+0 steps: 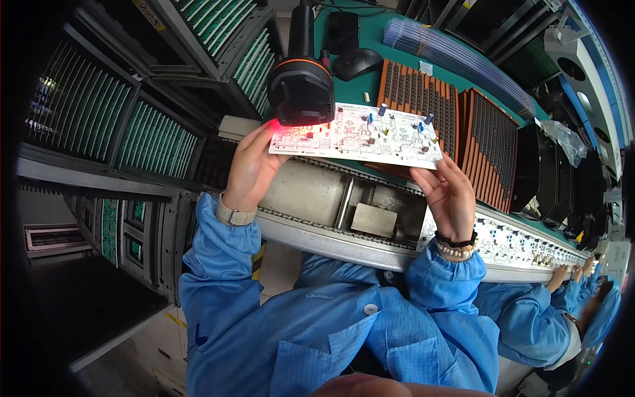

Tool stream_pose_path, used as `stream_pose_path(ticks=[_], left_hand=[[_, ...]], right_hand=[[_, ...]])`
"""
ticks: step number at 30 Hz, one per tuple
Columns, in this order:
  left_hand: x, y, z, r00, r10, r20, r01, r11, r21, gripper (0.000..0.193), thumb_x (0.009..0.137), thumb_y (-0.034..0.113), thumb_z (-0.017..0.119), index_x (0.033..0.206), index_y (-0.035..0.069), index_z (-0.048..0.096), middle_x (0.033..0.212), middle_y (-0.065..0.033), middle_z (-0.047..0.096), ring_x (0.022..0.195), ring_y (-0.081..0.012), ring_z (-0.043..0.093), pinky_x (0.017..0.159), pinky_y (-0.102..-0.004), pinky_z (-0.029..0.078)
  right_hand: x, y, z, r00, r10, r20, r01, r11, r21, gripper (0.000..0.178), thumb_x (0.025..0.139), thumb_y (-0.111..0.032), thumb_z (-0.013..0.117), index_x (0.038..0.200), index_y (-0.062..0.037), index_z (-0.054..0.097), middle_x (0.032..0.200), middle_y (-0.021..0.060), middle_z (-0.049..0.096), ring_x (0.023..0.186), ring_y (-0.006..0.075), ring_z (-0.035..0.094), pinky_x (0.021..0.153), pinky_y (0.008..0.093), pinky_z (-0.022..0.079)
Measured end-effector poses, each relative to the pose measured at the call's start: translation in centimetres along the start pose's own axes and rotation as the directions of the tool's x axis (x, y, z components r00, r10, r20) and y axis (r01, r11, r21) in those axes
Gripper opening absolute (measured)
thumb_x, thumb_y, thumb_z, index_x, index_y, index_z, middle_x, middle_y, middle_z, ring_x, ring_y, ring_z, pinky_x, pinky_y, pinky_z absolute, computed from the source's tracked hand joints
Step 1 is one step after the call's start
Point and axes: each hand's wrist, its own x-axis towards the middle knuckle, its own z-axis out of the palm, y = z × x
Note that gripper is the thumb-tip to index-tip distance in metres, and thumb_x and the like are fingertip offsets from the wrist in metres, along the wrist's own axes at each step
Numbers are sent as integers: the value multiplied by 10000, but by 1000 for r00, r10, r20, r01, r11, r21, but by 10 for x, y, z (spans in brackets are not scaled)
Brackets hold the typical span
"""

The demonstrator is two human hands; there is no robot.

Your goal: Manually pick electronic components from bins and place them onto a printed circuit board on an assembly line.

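A long white circuit board with several upright blue and dark components is held up level over the conveyor's far rail. My left hand grips its left end, fingers closed at the corner. At the other end my right hand pinches the near right corner between thumb and fingers. Directly above the board's left part hangs a black barcode scanner with an orange ring. Its red light falls on the board and on my left fingertips. Whether scanner and board touch cannot be told.
Below the board runs a chain conveyor; more white boards line it to the right, near co-workers in blue. Brown trays of dark parts, clear tubes and a mouse occupy the green bench. Racks of boards stand left.
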Motion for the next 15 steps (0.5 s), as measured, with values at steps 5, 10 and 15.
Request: stream_pose_path(ticks=[5,10,15], left_hand=[[-5,9,2,1000,-14,-2,14,999,46,311,1046,134,487,1276,-51,584,1231,-140,653,1124,-220,638,1011,-382,505],[-1,18,-9,999,-22,-28,24,996,81,321,1048,140,484,1282,-61,573,1237,-146,648,1138,-225,631,1023,-379,498],[-2,25,-9,997,-7,-74,13,997,76,322,1050,138,478,1274,-77,561,1256,-162,630,1161,-239,618,1044,-396,487]], right_hand=[[1,0,2,998,33,50,-28,995,-96,399,1033,-72,436,1379,120,388,1268,298,593,1100,357,672,975,422,575],[10,2,11,996,74,57,-67,990,-124,417,1037,-68,425,1397,130,356,1259,310,593,1103,353,673,954,399,589],[18,5,14,991,82,110,-66,988,-137,429,1043,-80,428,1406,132,341,1256,312,594,1111,351,670,947,388,594]])
